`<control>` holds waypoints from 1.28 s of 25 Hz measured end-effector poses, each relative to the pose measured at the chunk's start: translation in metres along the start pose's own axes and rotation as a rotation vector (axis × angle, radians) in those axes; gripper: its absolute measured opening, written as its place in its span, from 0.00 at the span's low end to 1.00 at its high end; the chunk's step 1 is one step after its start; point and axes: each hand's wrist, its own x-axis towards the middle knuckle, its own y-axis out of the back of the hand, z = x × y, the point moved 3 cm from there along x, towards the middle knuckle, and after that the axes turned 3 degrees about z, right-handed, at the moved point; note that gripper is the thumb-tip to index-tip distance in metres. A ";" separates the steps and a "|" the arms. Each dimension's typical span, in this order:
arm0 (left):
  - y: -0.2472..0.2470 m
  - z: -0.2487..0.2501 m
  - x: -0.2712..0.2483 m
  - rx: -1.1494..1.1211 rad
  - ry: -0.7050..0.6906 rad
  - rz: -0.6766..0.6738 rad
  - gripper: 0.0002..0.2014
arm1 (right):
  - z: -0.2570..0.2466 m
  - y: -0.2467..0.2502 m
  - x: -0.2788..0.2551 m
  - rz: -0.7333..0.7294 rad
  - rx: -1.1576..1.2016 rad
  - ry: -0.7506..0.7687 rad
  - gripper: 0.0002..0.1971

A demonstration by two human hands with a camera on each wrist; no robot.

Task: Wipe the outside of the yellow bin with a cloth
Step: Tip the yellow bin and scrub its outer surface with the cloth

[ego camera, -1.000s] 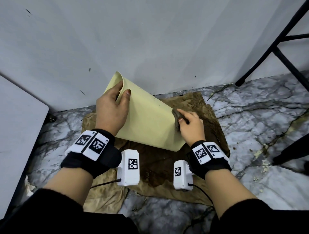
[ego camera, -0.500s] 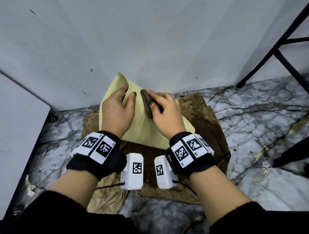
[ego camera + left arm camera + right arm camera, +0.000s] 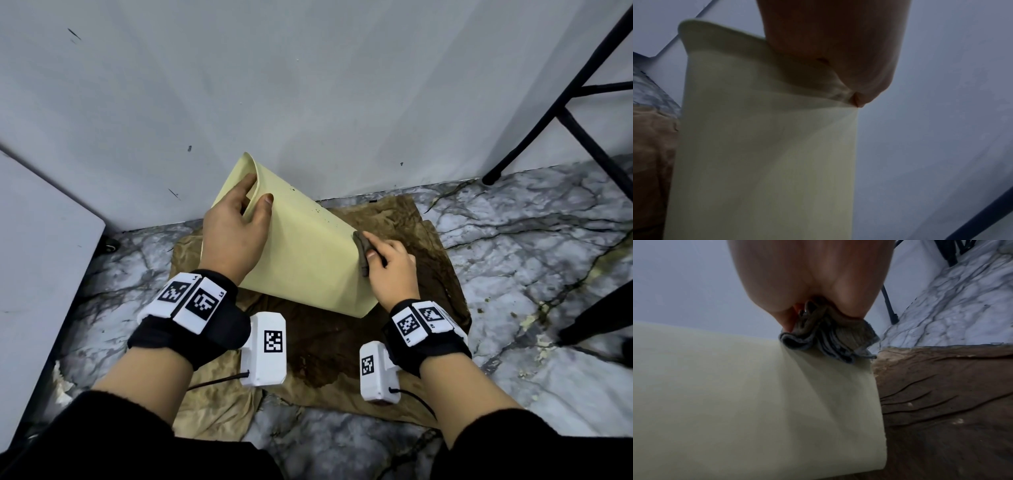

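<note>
Against the grey wall (image 3: pixel 308 85), wiping is mid-stroke: left hand (image 3: pixel 233 236) fingers (image 3: pixel 248 180) grip the tilted yellow bin (image 3: pixel 308 263) rim, right hand (image 3: pixel 390 267) fingers (image 3: pixel 373 240) pinch the cloth (image 3: pixel 362 251) at its base edge, likely sweeping back next.

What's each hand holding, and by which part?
Left hand grips the yellow bin by its open rim, thumb outside. Right hand holds the bunched cloth against the bin's side.
</note>
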 end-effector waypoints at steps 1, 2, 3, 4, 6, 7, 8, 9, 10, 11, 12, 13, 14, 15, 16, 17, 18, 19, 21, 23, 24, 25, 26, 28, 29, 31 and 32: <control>0.000 0.000 0.000 0.002 0.011 -0.015 0.22 | 0.003 0.001 0.001 -0.004 -0.004 -0.016 0.17; -0.001 0.000 0.000 0.007 0.021 -0.037 0.22 | 0.005 0.002 0.001 -0.009 -0.003 -0.026 0.17; -0.001 0.001 0.002 0.009 0.036 -0.067 0.23 | 0.006 0.002 0.002 -0.013 0.002 -0.031 0.17; -0.001 0.002 0.003 0.006 0.055 -0.099 0.25 | 0.006 0.002 0.001 -0.017 0.008 -0.032 0.17; -0.001 0.004 0.007 -0.015 0.105 -0.140 0.28 | 0.004 0.002 0.001 -0.020 0.004 -0.021 0.17; -0.002 0.004 0.010 -0.034 0.135 -0.144 0.26 | 0.003 0.001 0.000 -0.015 -0.005 -0.011 0.18; -0.002 0.004 0.011 -0.058 0.169 -0.141 0.24 | 0.003 0.000 -0.001 -0.008 -0.011 -0.003 0.18; -0.002 0.003 0.013 -0.084 0.200 -0.141 0.21 | 0.002 0.000 -0.001 -0.001 -0.012 0.002 0.18; -0.002 0.002 0.014 -0.097 0.208 -0.141 0.19 | 0.001 0.000 0.000 0.006 -0.009 0.005 0.18; -0.002 0.003 0.014 -0.095 0.192 -0.140 0.16 | 0.001 0.000 0.001 0.006 -0.006 0.006 0.18; -0.004 0.003 0.012 -0.089 0.167 -0.133 0.14 | 0.001 -0.001 0.001 0.001 -0.002 0.005 0.18; -0.005 0.005 0.011 -0.087 0.136 -0.123 0.13 | -0.002 -0.002 0.001 -0.004 0.007 0.017 0.18; -0.008 0.006 0.009 -0.092 0.110 -0.119 0.14 | -0.005 -0.003 0.000 -0.013 0.018 0.033 0.18; -0.010 0.006 0.007 -0.105 0.083 -0.122 0.15 | -0.011 -0.006 0.000 -0.019 0.024 0.053 0.18; -0.013 0.007 0.005 -0.126 0.051 -0.124 0.17 | -0.018 -0.009 -0.001 -0.014 0.027 0.081 0.18; -0.016 0.007 0.003 -0.148 0.021 -0.123 0.19 | -0.029 -0.011 0.000 0.004 0.033 0.121 0.18; -0.018 0.008 0.000 -0.162 -0.008 -0.116 0.21 | -0.039 -0.013 0.000 0.028 0.047 0.166 0.18; -0.021 0.006 -0.003 -0.167 -0.035 -0.112 0.23 | -0.051 -0.015 -0.001 0.045 0.065 0.214 0.18; -0.027 0.002 -0.011 -0.164 -0.080 -0.129 0.23 | -0.071 -0.021 -0.006 0.047 0.106 0.306 0.19; -0.033 -0.004 -0.018 -0.154 -0.099 -0.165 0.22 | -0.081 -0.029 -0.015 0.029 0.130 0.353 0.19; -0.035 -0.007 -0.020 -0.145 -0.097 -0.176 0.21 | -0.082 -0.032 -0.018 0.026 0.138 0.359 0.19; -0.036 -0.009 -0.020 -0.135 -0.095 -0.182 0.21 | -0.081 -0.033 -0.020 0.030 0.147 0.365 0.19; -0.036 -0.011 -0.020 -0.125 -0.094 -0.183 0.21 | -0.078 -0.034 -0.019 0.037 0.154 0.370 0.19; -0.035 -0.013 -0.019 -0.109 -0.087 -0.175 0.21 | -0.067 -0.036 -0.014 0.036 0.156 0.354 0.19; -0.034 -0.014 -0.019 -0.102 -0.083 -0.170 0.21 | -0.059 -0.036 -0.011 0.038 0.148 0.330 0.19; -0.033 -0.015 -0.019 -0.081 -0.070 -0.168 0.21 | -0.037 -0.036 -0.005 0.037 0.116 0.247 0.18; -0.031 -0.016 -0.019 -0.073 -0.065 -0.169 0.21 | -0.024 -0.035 -0.002 0.031 0.097 0.191 0.18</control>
